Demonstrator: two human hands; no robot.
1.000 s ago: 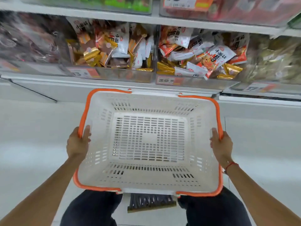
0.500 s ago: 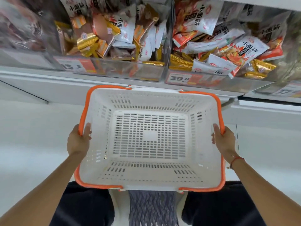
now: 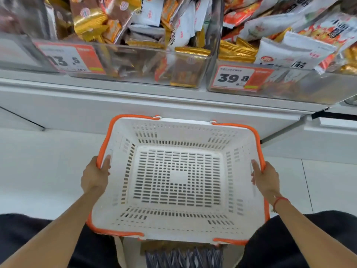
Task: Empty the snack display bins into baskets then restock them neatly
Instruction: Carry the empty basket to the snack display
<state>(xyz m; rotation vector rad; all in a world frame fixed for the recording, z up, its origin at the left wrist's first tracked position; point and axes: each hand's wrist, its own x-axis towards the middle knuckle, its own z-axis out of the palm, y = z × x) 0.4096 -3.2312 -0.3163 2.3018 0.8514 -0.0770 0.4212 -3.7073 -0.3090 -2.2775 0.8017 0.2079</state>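
Note:
I hold an empty white slotted basket (image 3: pixel 178 132) with orange handles low in front of me. My left hand (image 3: pixel 95 176) grips its left rim, thumb inside, and my right hand (image 3: pixel 266 177) grips its right rim the same way. Above it, on the white shelf, stand two clear snack display bins. The left bin (image 3: pixel 135 62) is heaped with gold, orange and white packets. The right bin (image 3: pixel 289 84), tagged 39.8, holds white, red and gold packets. Both bins are cut off by the top edge.
The white shelf ledge (image 3: pixel 135 105) juts out just beyond the basket's far rim. Orange price tags (image 3: pixel 241 78) sit on the bin fronts. Pale floor lies on either side. My dark-trousered knees flank a patterned item (image 3: pixel 183 256) under the basket.
The basket has dropped lower and the view has closed in on the shelf, so the bins fill more of the top. Both hands keep the same grip.

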